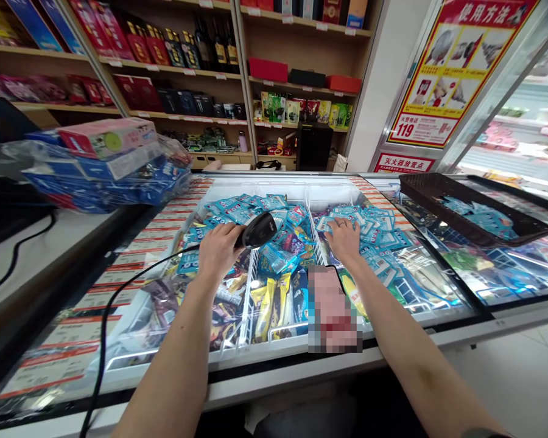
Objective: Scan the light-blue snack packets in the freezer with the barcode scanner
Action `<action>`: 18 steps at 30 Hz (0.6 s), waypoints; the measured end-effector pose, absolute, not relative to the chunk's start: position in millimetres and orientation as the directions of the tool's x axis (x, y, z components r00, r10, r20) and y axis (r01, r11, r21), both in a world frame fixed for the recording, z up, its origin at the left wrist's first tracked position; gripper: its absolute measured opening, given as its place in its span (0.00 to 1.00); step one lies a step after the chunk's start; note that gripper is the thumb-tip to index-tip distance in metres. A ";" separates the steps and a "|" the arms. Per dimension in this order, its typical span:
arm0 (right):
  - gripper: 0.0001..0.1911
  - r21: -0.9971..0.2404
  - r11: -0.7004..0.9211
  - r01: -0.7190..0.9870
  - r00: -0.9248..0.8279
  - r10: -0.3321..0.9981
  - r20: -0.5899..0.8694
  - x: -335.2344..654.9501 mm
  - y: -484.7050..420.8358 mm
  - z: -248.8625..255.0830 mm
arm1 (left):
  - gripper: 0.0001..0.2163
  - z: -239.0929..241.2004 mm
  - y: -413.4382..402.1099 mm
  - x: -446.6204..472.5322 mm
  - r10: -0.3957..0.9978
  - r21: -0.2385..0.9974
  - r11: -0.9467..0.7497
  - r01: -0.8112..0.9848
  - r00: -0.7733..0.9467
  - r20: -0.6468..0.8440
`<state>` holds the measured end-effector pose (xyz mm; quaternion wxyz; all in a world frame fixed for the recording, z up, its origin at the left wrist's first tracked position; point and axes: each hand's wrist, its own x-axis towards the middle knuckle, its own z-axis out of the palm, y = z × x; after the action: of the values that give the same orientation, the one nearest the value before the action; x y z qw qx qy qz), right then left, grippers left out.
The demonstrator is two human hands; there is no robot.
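A black handheld barcode scanner (259, 231) is gripped in my left hand (219, 249), its head pointing right over the freezer. My right hand (344, 239) reaches onto a spread of small blue packets (383, 234) at the right, fingers apart and touching them; whether one is pinched cannot be made out. More blue packets (231, 210) lie in a layer to the left, beyond the scanner. Between my forearms a phone-shaped object (331, 307), blurred by pixels, lies near the front edge. The scanner's black cable (104, 328) runs down to the lower left.
Ice creams in yellow wrappers (267, 307) sit in white wire baskets (247, 298) under the glass. At right, a dark brown tray (466, 188) holds more blue packets. Plastic-wrapped boxes (114, 155) are stacked at left. Price labels (68, 347) line the freezer's left side. Stocked shelves (178, 64) stand behind.
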<state>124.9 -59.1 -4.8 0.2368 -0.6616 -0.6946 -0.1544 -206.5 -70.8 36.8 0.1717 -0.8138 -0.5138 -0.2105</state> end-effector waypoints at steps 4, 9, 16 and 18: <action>0.19 -0.109 0.086 0.990 -0.008 0.819 0.574 119.7 -59.3 -1.9 | 0.17 36.8 -69.6 -210.0 0.766 -0.058 -0.408 0.911 0.376 0.522; 0.17 -0.168 0.230 0.959 -0.109 0.841 0.530 103.8 -53.0 5.7 | 0.16 35.1 -67.0 -213.9 0.772 -0.075 -0.373 0.925 0.354 0.529; 0.20 -0.184 0.512 0.839 -0.410 0.818 0.403 68.6 -41.3 14.2 | 0.15 37.7 -68.3 -218.8 0.771 -0.036 -0.335 0.941 0.296 0.563; 0.21 -0.157 0.581 0.799 -0.486 0.777 0.400 58.6 -40.8 15.9 | 0.15 38.2 -68.7 -220.3 0.768 -0.021 -0.325 0.945 0.276 0.578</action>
<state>58.6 -40.8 15.9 0.2187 -0.4572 -0.8617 -0.0248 -220.3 -68.7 38.2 0.1841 -0.7774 -0.5510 -0.2412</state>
